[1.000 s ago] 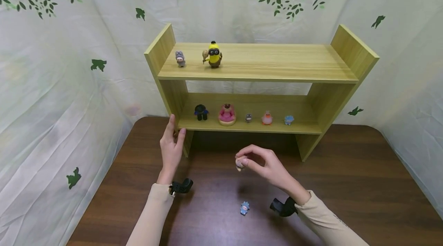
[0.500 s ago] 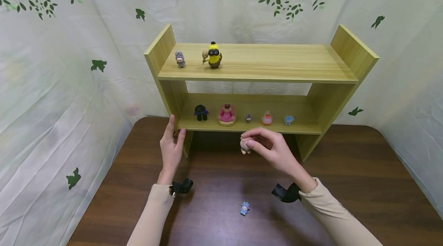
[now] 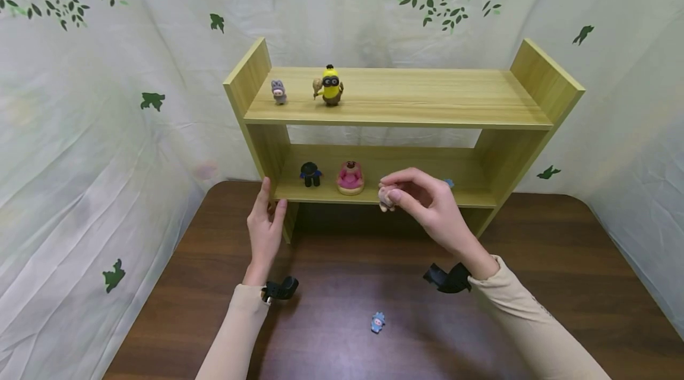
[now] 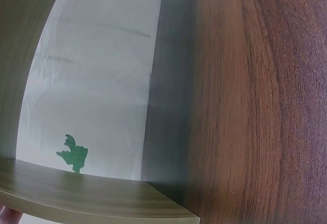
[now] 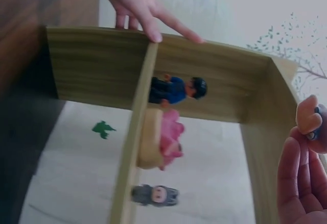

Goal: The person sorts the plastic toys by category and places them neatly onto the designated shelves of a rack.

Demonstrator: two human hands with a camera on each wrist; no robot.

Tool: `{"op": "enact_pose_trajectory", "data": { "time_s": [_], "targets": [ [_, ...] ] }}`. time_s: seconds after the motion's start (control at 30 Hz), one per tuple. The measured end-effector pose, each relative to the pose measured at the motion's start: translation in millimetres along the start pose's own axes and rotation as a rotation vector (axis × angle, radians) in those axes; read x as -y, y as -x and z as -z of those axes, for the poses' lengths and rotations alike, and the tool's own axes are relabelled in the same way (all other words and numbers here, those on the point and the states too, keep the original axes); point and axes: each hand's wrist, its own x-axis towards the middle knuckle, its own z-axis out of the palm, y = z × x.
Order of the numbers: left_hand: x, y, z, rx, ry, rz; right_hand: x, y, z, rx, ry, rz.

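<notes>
My right hand (image 3: 434, 209) pinches a small pale figurine (image 3: 385, 199) between thumb and fingers, at the front edge of the lower shelf. Fingers partly cover the figurine. My left hand (image 3: 264, 235) rests against the left side panel of the wooden shelf unit (image 3: 398, 95), fingers extended; the right wrist view also shows this hand (image 5: 135, 2). On the lower shelf stand a dark-haired figure in blue (image 3: 310, 174), a pink bear in a round seat (image 3: 350, 178) and a small grey figurine (image 5: 156, 195). Behind the right hand a light-blue figurine (image 3: 449, 183) peeks out.
A small blue figurine (image 3: 377, 322) lies on the brown wooden table (image 3: 331, 344) in front of the unit. The upper shelf bears a grey figurine (image 3: 278, 92) and a yellow goggled figure (image 3: 331, 86) at its left. A white curtain (image 3: 176, 130) hangs behind.
My right hand has raised the pale figurine from above the table to the lower shelf's edge, hiding the pink duck and small grey figurine in the head view. The left hand stays put.
</notes>
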Motion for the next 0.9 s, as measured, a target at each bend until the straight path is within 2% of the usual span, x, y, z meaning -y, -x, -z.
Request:
{"op": "enact_pose_trajectory", "data": {
  "time_s": [0.33,0.47,0.7,0.9],
  "targets": [
    [-0.4,0.3,0.0,-0.01,0.002,0.003,20.4,-23.5,10.4,-0.059,0.074,0.042],
    [0.3,0.2,-0.6,-0.016,0.001,-0.013,29.4,-31.0,13.7,-0.075,0.047,0.043],
    [2.6,0.5,-1.6,-0.026,0.003,-0.037,40.7,-44.0,19.7,-0.106,0.04,0.115],
    [2.2,0.4,-2.0,-0.033,0.006,-0.048,46.7,-53.7,23.6,-0.154,0.027,0.095]
  ]
}}
